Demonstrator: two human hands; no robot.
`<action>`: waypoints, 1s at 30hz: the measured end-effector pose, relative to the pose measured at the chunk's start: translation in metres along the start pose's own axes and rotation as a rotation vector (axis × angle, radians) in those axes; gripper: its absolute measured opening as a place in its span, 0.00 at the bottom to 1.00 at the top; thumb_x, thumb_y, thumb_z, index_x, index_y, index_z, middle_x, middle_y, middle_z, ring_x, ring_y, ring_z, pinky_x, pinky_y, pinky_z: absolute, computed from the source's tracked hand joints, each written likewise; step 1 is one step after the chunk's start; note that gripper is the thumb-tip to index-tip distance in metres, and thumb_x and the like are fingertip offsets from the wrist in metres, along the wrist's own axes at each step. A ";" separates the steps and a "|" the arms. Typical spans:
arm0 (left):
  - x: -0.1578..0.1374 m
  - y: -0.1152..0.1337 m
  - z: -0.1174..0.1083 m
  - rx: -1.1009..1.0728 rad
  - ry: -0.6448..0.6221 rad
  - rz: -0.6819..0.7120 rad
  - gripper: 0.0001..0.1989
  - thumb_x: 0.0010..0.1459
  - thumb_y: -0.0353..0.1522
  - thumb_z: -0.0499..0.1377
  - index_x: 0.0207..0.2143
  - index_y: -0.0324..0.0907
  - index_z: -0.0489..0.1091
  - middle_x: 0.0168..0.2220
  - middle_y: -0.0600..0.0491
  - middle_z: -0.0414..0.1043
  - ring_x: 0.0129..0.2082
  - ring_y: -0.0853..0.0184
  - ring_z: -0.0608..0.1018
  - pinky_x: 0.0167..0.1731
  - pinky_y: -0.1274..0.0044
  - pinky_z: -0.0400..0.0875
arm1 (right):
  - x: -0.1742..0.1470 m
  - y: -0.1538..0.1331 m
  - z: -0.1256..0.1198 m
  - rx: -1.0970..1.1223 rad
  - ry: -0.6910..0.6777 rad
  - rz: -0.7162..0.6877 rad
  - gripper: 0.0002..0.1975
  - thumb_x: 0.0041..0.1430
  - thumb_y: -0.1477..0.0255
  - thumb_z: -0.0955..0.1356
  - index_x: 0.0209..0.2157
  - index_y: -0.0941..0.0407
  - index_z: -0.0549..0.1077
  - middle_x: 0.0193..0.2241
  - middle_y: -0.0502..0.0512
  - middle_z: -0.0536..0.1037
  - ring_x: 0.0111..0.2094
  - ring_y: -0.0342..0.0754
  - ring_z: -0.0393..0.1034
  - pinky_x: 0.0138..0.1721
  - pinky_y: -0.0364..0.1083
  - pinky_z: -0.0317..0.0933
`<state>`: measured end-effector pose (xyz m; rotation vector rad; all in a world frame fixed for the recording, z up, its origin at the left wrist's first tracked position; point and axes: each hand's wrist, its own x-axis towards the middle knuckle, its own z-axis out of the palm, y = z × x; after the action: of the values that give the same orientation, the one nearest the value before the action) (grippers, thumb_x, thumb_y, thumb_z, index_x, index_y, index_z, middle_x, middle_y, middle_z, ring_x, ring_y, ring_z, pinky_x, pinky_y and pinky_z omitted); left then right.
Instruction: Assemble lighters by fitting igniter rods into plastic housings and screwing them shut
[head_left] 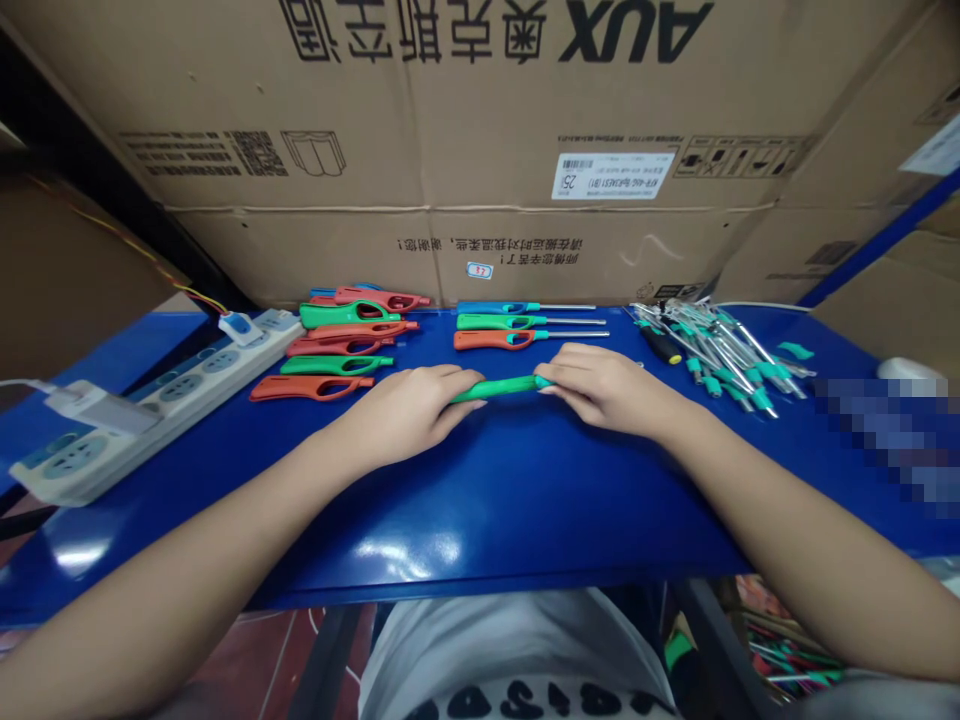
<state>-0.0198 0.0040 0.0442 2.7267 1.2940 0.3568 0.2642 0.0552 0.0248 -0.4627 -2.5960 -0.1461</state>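
Note:
Above the front half of the blue table, my left hand (429,400) is closed round one end of a green gas lighter handle (504,388). At its other end, my right hand (596,388) pinches a small teal piece (541,381); my fingers hide most of it, so how it joins the handle cannot be told. Just beyond my hands lie three lighters with metal tubes: blue (491,308), green (495,322) and orange (487,340). To the left several tubeless handles, such as an orange one (300,387), are stacked in a row.
A heap of metal tubes with teal pieces (731,350) lies at the right, beside a black-handled screwdriver (660,343). A white power strip (187,400) with plugs runs along the left. Behind stands a large cardboard sheet (360,150). The blue table (420,530) has its front edge near my body.

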 end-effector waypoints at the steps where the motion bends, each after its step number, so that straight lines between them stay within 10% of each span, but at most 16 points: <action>1: 0.000 -0.001 0.000 0.023 0.001 0.005 0.14 0.70 0.36 0.53 0.54 0.43 0.71 0.46 0.47 0.77 0.41 0.58 0.81 0.41 0.71 0.74 | 0.000 0.000 0.000 0.001 0.009 0.000 0.12 0.71 0.72 0.61 0.44 0.61 0.75 0.33 0.61 0.78 0.34 0.49 0.67 0.37 0.47 0.64; 16: 0.000 0.001 -0.002 -0.188 0.019 0.118 0.14 0.69 0.36 0.53 0.34 0.39 0.73 0.28 0.52 0.74 0.27 0.67 0.75 0.30 0.77 0.65 | 0.000 -0.018 0.008 -0.223 0.036 -0.117 0.14 0.68 0.80 0.58 0.47 0.65 0.73 0.31 0.64 0.76 0.35 0.53 0.66 0.39 0.52 0.65; 30: -0.004 0.002 0.012 -0.024 0.111 0.160 0.13 0.69 0.34 0.52 0.47 0.38 0.72 0.39 0.46 0.80 0.34 0.62 0.81 0.33 0.74 0.73 | 0.002 -0.024 0.007 -0.140 0.022 -0.052 0.12 0.66 0.81 0.60 0.44 0.65 0.74 0.28 0.61 0.74 0.31 0.51 0.62 0.34 0.48 0.63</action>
<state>-0.0181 -0.0003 0.0318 2.8340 1.0897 0.5419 0.2516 0.0348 0.0191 -0.4401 -2.5876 -0.3503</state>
